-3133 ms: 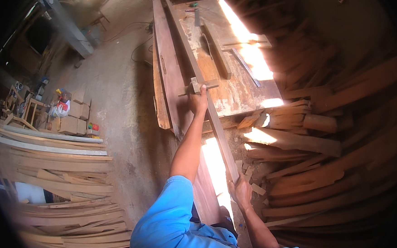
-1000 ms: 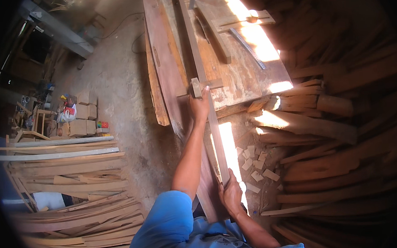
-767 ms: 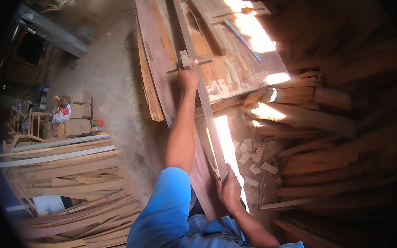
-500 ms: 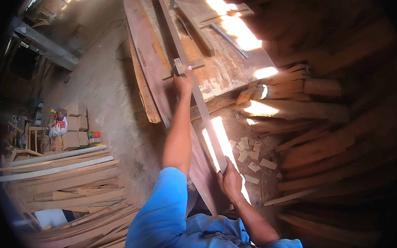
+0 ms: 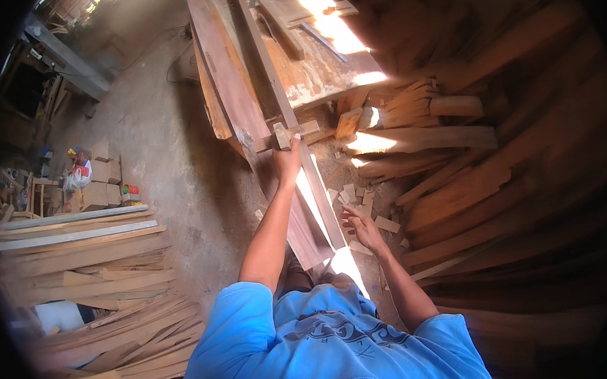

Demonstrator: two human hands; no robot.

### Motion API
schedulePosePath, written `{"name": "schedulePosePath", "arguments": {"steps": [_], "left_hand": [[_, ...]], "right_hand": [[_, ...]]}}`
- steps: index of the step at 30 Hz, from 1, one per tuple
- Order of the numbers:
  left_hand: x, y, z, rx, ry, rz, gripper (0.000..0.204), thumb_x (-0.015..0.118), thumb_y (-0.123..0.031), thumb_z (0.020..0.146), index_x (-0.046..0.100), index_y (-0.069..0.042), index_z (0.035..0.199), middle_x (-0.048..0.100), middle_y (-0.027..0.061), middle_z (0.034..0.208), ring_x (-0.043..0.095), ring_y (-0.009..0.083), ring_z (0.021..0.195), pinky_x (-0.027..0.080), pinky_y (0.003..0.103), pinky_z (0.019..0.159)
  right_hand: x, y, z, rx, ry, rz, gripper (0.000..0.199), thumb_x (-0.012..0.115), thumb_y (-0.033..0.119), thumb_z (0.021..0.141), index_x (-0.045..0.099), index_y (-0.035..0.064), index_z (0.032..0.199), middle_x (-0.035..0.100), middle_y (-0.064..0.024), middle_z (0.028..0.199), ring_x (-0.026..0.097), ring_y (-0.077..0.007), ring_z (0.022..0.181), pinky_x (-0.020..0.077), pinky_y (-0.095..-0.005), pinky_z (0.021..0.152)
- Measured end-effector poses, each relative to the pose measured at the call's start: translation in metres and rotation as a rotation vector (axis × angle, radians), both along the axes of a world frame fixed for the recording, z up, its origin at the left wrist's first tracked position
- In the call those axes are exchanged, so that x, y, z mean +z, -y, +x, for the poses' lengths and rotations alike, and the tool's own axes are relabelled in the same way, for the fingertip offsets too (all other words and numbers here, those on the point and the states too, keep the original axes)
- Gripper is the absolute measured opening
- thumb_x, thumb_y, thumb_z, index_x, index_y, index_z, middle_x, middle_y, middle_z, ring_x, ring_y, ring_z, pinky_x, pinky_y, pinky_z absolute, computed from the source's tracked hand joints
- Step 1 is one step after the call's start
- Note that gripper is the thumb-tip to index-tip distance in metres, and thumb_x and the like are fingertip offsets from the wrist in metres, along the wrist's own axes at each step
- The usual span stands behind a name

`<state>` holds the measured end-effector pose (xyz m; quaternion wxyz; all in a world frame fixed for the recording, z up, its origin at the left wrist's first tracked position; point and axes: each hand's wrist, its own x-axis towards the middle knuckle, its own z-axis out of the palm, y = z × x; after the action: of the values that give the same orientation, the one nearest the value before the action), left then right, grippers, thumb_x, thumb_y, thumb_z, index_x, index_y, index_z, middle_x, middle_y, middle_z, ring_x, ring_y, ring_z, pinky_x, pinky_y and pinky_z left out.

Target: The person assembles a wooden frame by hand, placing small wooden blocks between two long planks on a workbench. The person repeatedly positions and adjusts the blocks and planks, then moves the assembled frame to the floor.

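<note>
1. Long narrow wooden batten [image 5: 299,141] runs from the near middle of the scene up and away to the far workbench [image 5: 324,70], lying along the top of a wide dark plank [image 5: 243,117] that leans against that bench.
2. Nearest the camera is the person's blue T-shirt [image 5: 327,341], with both bare forearms reaching out from it.
3. Right hand [image 5: 361,226] is open with its fingers spread, just right of the batten's near end; I cannot tell whether the fingertips touch the wood. In the earlier frames this hand was clasped on that near end, so it has let go.
4. Small pale offcut blocks [image 5: 360,200] lie scattered on the floor just beyond the right hand, beside a bright patch of sunlight.
5. Left hand [image 5: 288,161] is stretched farther out, fingers wrapped around the batten where a short cross piece [image 5: 286,133] sits across it. It grips the same spot as before.
6. Compared with half a second ago, the batten and plank sit a little lower and nearer in view.
7. To the right, piled timber scraps [image 5: 438,119] rise in a heap.
8. On the left, stacked pale boards [image 5: 78,252] lie on the concrete floor [image 5: 155,157], with cardboard boxes [image 5: 98,191] farther back.
</note>
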<state>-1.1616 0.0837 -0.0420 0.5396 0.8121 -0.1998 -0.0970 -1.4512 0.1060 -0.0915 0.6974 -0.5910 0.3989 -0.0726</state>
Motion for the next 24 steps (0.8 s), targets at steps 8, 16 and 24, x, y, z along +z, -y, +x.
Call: {"name": "schedulePosePath", "arguments": {"steps": [8,16,24], "left_hand": [[-0.01,-0.118,-0.14,-0.163,-0.155,-0.033,0.047,0.069,-0.03,0.094,0.059,0.0,0.129,0.068,0.0205,0.117,0.065,0.0313,0.111,0.049,0.039,0.095],[-0.008,-0.17,-0.221,-0.13,-0.139,-0.047,0.059,0.068,-0.026,0.096,0.044,0.001,0.143,0.058,0.0213,0.133,0.057,0.0306,0.123,0.044,0.039,0.104],[-0.013,-0.166,-0.238,-0.047,0.015,-0.036,0.06,0.068,-0.025,0.095,0.041,-0.001,0.143,0.059,0.023,0.129,0.059,0.0357,0.12,0.046,0.041,0.1]], "right_hand": [[-0.018,-0.078,-0.041,0.207,-0.064,-0.277,0.08,0.064,0.013,0.085,0.027,0.0027,0.156,0.043,-0.0253,0.152,0.057,-0.0383,0.126,0.0498,-0.0423,0.1],[-0.005,-0.077,-0.014,0.191,-0.203,-0.552,0.075,0.069,0.027,0.088,0.035,-0.0015,0.149,0.048,-0.0315,0.143,0.056,-0.045,0.123,0.0494,-0.0484,0.098],[-0.039,-0.056,-0.019,0.222,0.159,-0.127,0.071,0.058,0.038,0.095,0.035,0.0006,0.15,0.048,-0.0238,0.147,0.056,-0.0369,0.126,0.0451,-0.0441,0.106]]}}
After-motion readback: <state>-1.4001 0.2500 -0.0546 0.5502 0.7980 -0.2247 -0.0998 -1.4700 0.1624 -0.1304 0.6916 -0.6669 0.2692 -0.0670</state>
